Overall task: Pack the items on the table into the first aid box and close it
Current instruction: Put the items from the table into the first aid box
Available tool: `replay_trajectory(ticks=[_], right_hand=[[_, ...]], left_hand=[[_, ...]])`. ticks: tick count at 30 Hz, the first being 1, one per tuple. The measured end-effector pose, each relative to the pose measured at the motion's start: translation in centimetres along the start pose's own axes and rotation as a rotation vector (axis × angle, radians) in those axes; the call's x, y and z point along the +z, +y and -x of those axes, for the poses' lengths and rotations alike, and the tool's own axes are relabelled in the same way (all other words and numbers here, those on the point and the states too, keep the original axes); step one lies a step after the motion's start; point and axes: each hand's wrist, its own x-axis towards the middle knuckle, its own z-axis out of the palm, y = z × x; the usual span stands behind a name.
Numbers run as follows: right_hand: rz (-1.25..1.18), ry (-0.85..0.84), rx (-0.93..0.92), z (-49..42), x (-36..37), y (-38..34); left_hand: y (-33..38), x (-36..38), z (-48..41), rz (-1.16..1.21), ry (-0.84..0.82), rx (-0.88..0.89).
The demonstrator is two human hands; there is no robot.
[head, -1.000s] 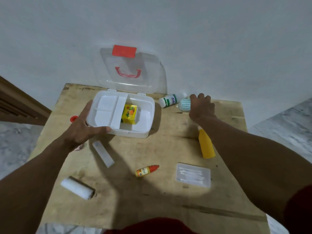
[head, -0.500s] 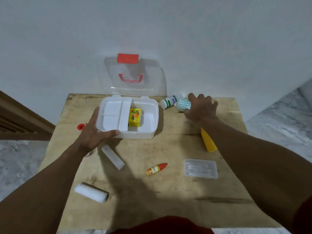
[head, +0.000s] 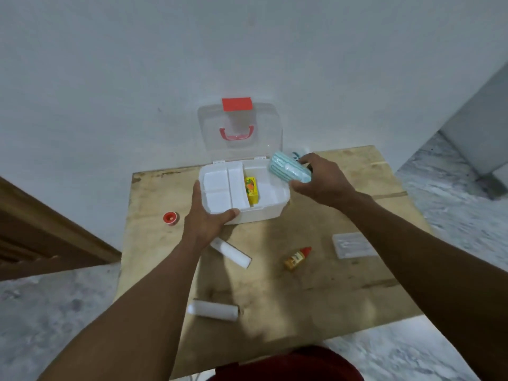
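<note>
The white first aid box (head: 264, 210) stands open at the back of the wooden table (head: 275, 292), its clear lid (head: 239, 133) with red latch leaning on the wall. A yellow carton (head: 251, 189) sits inside beside a white tray insert. My left hand (head: 207, 218) grips the box's front left corner. My right hand (head: 319, 180) holds a teal striped packet (head: 288, 170) above the box's right rim. On the table lie a white bandage roll (head: 213, 309), a white stick (head: 231, 253), a small red-capped bottle (head: 298, 258), a clear flat case (head: 353, 244) and a red tape spool (head: 170, 217).
A white bottle (head: 299, 154) lies mostly hidden behind my right hand. The wall stands right behind the box. A wooden frame (head: 41, 237) is at the left, and marble floor surrounds the table.
My right hand has lifted the teal packet off the table and carried it left over the box's right edge. The left hand stays on the box. The view has shifted.
</note>
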Motion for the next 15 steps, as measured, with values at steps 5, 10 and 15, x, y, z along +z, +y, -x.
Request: replay_trajectory(ticks=[5,10,15], right_hand=[[0.265,-0.074,-0.082,0.5,0.0,-2.2],[0.492,-0.170,-0.165,-1.1,-0.1,-3.5],[0.678,-0.205,-0.225,-1.6,0.7,-6.1]], left_hand=[[-0.2,-0.4,0.0,-0.043,-0.013,-0.018],[-0.2,-0.2,-0.1,-0.067,-0.009,-0.038],[-0.2,-0.2,-0.3,-0.080,0.001,-0.050]])
